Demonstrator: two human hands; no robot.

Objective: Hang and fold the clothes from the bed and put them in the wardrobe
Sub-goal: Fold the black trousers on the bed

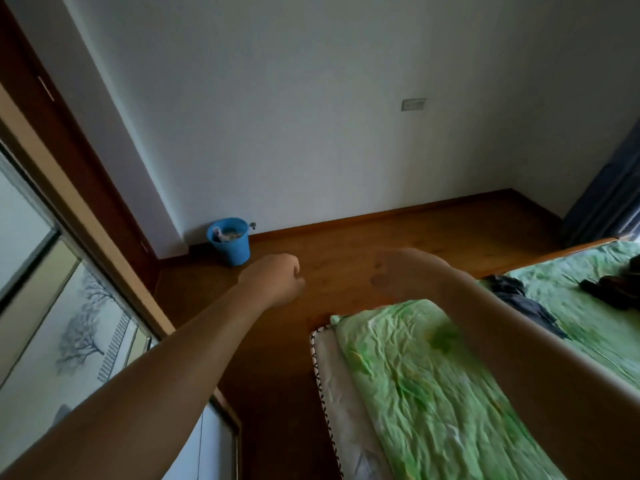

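Head view: both arms are stretched forward over the floor [277,358], between the wardrobe [62,323] on the left and the bed [433,393] on the right. The left hand [277,277] is curled into a loose fist with nothing seen in it, so its grip is together and empty. The right hand [412,263] is smeared by motion; whether its grip is apart or together cannot be told.

The clothes lie on the far part of the bed, well apart from both hands: a dark blue garment [519,299] at the bed's near edge and a dark brown heap [620,289] farther right, partly cut off by the frame.

The step in hand is judged to be a reach for the next garment. It would be done best if the nearer blue garment were taken first, gripped at collar or shoulders, and lifted clear so that it hangs flat before it is folded or hung.

Counted: two hands, two clumps of clothes (pieces within each cannot be told), one bed, one wardrobe, one blue bucket [229,240] by the wall, one curtain [609,188].
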